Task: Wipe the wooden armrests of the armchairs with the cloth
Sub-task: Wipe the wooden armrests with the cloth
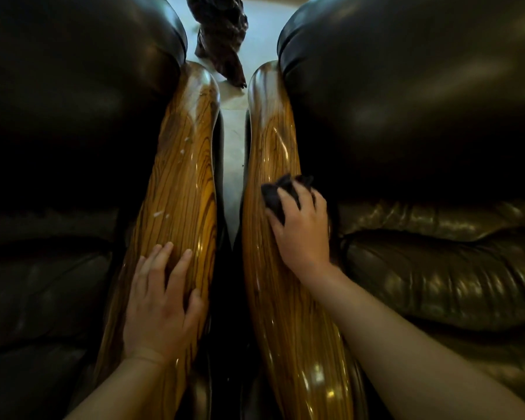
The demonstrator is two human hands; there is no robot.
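Right hand [300, 228] clenched on dark cloth [278, 189], pressed atop right armrest [270, 140], long bare wood beyond fingertips; left hand [161, 304] released, flat on left armrest [179, 183]; narrow floor gap [232, 165] between inner edges

Left armrest [179, 183] lies just left of the right armrest [273, 153]; cloth [281, 192] sits on the right armrest; carved object [222, 37] stands beyond it.

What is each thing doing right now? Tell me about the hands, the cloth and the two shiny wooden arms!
Right hand: pressing the cloth onto the right armrest.
Dark cloth: bunched under the fingers.
Left hand: flat on the left armrest, holding nothing.
Left armrest: a few pale specks on it.
Right armrest: glossy, no specks to see.
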